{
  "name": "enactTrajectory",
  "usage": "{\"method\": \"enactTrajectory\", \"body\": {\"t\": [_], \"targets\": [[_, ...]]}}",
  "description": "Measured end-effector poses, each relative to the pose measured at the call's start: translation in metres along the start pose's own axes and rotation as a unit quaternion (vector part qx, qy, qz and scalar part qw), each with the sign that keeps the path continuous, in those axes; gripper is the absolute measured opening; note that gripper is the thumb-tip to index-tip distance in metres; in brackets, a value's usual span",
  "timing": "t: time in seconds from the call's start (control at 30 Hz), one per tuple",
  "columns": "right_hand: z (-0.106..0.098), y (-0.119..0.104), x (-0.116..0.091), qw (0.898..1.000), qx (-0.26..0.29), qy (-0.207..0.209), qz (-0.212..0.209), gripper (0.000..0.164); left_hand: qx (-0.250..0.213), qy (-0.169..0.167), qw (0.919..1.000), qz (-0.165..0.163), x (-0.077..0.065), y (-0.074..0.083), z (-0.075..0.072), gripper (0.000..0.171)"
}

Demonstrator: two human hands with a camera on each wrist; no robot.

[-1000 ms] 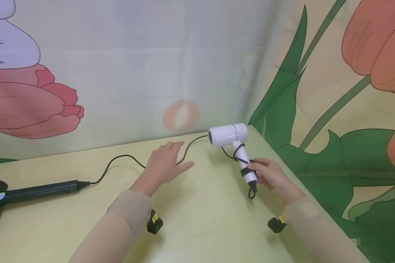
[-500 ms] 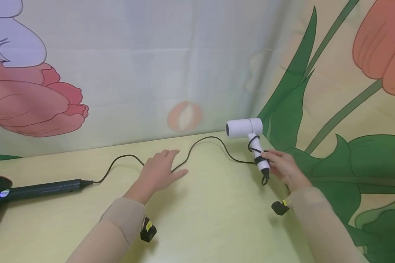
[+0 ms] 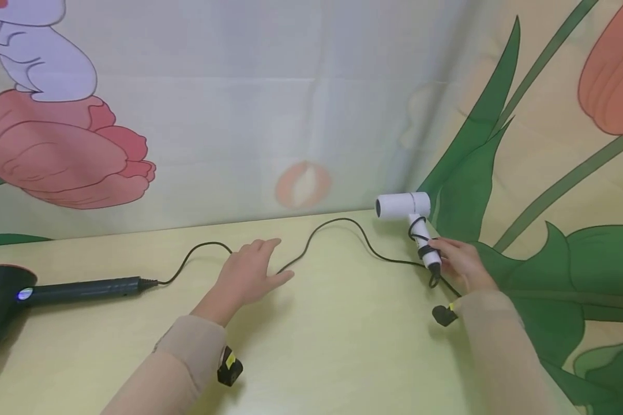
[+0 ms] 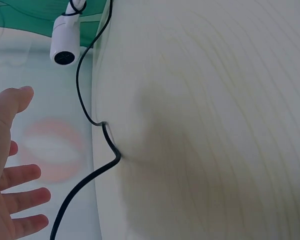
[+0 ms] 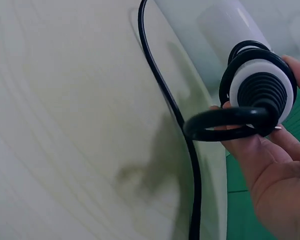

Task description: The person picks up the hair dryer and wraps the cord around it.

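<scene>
My right hand (image 3: 462, 259) holds a white hair dryer (image 3: 402, 206) by its handle at the far right corner of the table. The barrel points left. Its own black cord is wound round the handle, and a short loop hangs from the end, seen close up in the right wrist view beside the hand (image 5: 280, 185). My left hand (image 3: 244, 274) hovers palm down with fingers spread and holds nothing. Beneath it runs a thin black cord (image 3: 342, 219), partly hidden by the hand. That cord comes from a black handled device (image 3: 83, 290) with a lit button at the left.
The pale yellow table (image 3: 316, 346) ends at a printed cloth backdrop (image 3: 213, 144) behind and on the right. The black cord snakes across the tabletop and passes under the hair dryer toward the right edge.
My right hand has carried the hair dryer to the right, uncovering more of the cord behind it. The left hand has shifted slightly left. The head view has turned left.
</scene>
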State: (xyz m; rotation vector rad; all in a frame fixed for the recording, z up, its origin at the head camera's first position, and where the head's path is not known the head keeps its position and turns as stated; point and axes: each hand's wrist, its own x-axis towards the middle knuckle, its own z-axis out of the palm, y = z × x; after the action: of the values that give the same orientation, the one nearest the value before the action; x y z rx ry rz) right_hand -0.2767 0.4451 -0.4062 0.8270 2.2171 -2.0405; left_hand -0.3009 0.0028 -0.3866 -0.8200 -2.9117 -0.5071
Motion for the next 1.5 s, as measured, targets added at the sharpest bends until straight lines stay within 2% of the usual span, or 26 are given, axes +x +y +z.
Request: {"method": "enactTrajectory", "body": {"t": [0.3, 0.67, 0.77, 1.1, 1.4, 1.5], "targets": [[-0.01, 0.015, 0.009, 0.999, -0.022, 0.025, 0.016, 0.078, -0.005, 0.009, 0.9999, 0.003, -0.005, -0.003, 0.002, 0.072], [-0.009, 0.015, 0.007, 0.999, 0.037, 0.02, 0.019, 0.073, 0.002, 0.013, 0.9998, 0.012, -0.004, -0.004, 0.001, 0.07], [-0.009, 0.015, 0.008, 0.999, 0.03, 0.014, 0.018, 0.073, 0.0, 0.008, 0.9999, 0.01, -0.005, -0.004, 0.0, 0.07], [0.001, 0.018, 0.013, 0.999, -0.025, 0.0, 0.02, 0.069, 0.004, 0.0, 1.0, 0.002, -0.008, -0.006, -0.001, 0.07], [0.005, 0.018, 0.014, 0.991, -0.132, -0.013, 0.033, 0.08, -0.001, 0.007, 1.0, -0.001, -0.009, -0.009, 0.001, 0.07], [0.006, 0.019, 0.015, 0.989, -0.14, -0.012, 0.038, 0.087, -0.003, 0.012, 0.9999, 0.004, -0.01, -0.01, 0.002, 0.069]]}}
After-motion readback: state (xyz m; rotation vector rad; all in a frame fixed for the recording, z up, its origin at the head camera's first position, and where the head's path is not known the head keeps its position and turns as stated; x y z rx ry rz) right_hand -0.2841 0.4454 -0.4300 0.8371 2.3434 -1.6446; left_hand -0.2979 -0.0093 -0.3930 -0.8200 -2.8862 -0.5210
